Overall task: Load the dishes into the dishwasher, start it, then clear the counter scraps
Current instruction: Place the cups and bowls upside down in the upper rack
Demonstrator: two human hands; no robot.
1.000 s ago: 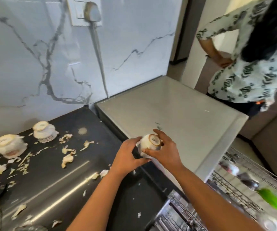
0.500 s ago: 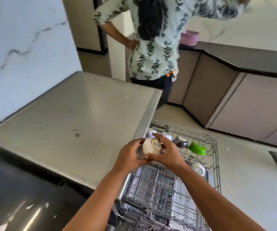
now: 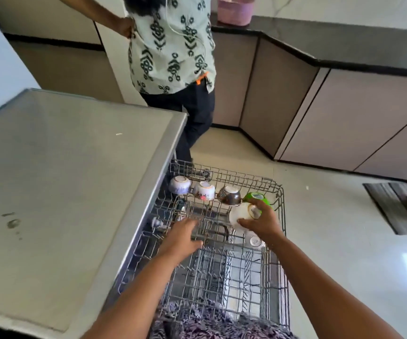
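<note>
The dishwasher's wire rack (image 3: 278, 192) is pulled out below me. My right hand (image 3: 262, 222) grips a white cup (image 3: 243, 212), tilted on its side, over the rack's right part. My left hand (image 3: 181, 236) hovers over the rack's middle with relaxed fingers and holds nothing. Along the rack's far row sit a white-and-blue cup (image 3: 179, 185), a floral white cup (image 3: 204, 190), a dark brown cup (image 3: 229, 195) and a green cup (image 3: 257, 198). Another white cup (image 3: 254, 241) lies under my right wrist.
The dishwasher's grey top (image 3: 63, 192) fills the left. A person in a patterned shirt (image 3: 173, 45) stands just beyond the rack. Brown cabinets with a black counter (image 3: 344, 45) and a pink basket (image 3: 235, 8) run along the back. A floor mat (image 3: 398, 209) lies right.
Both hands held the white cup over the counter, then carried it right and down to the rack. My left hand has let go; the right alone holds it now.
</note>
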